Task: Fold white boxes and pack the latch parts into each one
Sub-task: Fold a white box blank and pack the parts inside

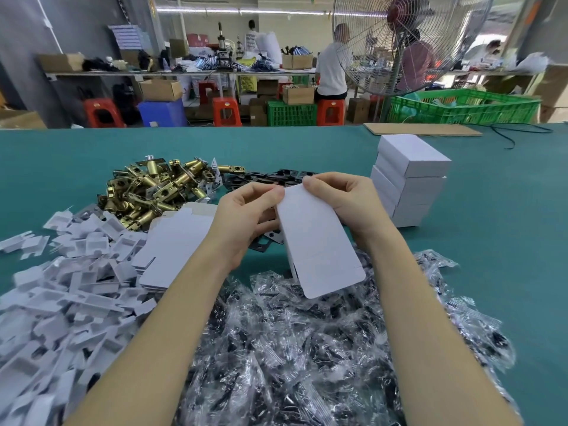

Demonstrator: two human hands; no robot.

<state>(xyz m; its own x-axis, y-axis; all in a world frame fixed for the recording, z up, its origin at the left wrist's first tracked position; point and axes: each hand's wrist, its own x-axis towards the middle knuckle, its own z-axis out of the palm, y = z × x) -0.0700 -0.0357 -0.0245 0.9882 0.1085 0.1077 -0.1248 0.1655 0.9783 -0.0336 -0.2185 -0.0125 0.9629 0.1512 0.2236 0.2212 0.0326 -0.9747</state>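
Observation:
Both hands hold a flat white box blank [319,241] above the teal table [491,241]. My left hand [246,216] pinches its upper left edge. My right hand [344,195] pinches the top right corner. A pile of brass latches [153,189] lies behind my left hand. Black strike plates [276,176] lie behind both hands, partly hidden. A stack of flat box blanks [175,244] sits under my left forearm. Folded white boxes [408,176] stand stacked at the right.
White cardboard inserts [61,287] are heaped at the left. Clear bags of black parts [292,348] cover the near table. A cardboard sheet [421,129] and a black cable [516,130] lie at the far edge. A fan [399,41], green crates [461,107] and seated people are beyond.

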